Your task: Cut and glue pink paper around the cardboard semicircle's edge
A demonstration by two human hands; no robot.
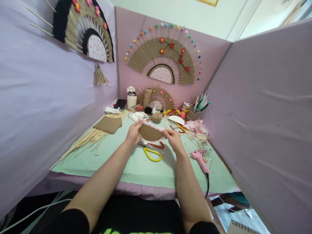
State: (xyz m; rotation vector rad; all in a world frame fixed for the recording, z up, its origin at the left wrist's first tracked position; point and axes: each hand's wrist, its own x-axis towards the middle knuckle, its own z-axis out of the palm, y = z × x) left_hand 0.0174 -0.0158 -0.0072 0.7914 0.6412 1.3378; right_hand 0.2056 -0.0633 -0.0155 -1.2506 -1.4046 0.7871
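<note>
Between both hands I hold a half-round piece of brown cardboard (150, 133) edged with pink-and-white cloth, its brown face turned toward me. My left hand (133, 132) grips its left corner, thumb over the cloth edge. At the right corner, my right hand (172, 140) pinches the cloth border between thumb and fingers. Scissors with one red and one yellow handle (153, 155) lie on the table just below the piece, their blades partly hidden by it. To the right of my right hand rests a pink glue gun (200, 161) with a black cord.
Thin wooden sticks (85, 140) and a cardboard sheet (108, 124) lie at left. Behind are a white bottle (132, 99), a twine ball (157, 117), a white half-disc (176, 120) and a tool pot (193, 115). Pink cloth scraps (196, 127) sit at right. Decorated fans (138, 58) hang on the partitions.
</note>
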